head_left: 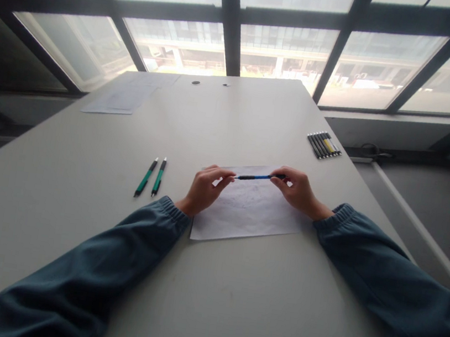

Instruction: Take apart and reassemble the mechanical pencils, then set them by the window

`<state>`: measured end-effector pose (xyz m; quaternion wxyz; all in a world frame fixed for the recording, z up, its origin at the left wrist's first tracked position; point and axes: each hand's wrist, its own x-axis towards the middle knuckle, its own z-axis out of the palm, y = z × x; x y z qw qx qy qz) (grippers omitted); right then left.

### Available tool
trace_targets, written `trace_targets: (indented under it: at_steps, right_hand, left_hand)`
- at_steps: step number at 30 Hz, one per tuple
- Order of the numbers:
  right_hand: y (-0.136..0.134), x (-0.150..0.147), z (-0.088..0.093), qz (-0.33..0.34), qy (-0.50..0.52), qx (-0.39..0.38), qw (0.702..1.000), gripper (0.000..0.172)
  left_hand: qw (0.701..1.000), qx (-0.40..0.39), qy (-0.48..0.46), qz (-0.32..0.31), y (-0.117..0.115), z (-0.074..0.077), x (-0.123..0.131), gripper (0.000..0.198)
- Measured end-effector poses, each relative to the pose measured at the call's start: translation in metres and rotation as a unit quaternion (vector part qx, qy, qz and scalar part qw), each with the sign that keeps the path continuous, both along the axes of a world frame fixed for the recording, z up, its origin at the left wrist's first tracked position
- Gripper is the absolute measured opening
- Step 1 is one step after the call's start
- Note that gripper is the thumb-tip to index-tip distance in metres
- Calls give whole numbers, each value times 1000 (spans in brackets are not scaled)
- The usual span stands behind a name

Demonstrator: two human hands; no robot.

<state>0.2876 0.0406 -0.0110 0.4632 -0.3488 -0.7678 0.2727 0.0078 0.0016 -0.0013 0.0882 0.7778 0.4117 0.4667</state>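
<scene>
A blue pen (258,177) is held level between my two hands above a white sheet of paper (247,216) with a faint drawing on it. My left hand (205,188) pinches the pen's left tip with its fingers curled. My right hand (297,189) grips the pen's dark right end. Both of my arms wear blue-grey sleeves.
Two green pens (151,177) lie side by side left of the sheet on the grey table (76,214). A row of several dark pens (324,145) rests near the right edge. More sheets of paper (124,97) lie at the far left. Windows stand behind the table.
</scene>
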Motion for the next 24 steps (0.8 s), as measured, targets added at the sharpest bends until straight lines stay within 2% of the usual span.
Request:
trace_targets:
  at_steps: [3, 9, 24]
  right_hand:
    - [1, 1, 2, 4, 8, 10, 1000, 14]
    - [3, 3, 4, 5, -8, 21, 1000, 17]
    - [17, 18, -1, 9, -22, 1, 1000, 17]
  left_hand:
    - [999, 14, 23, -24, 2, -2, -1, 12]
    - [998, -7, 42, -45, 5, -7, -2, 15]
    - [988, -58, 143, -10, 6, -13, -8, 15]
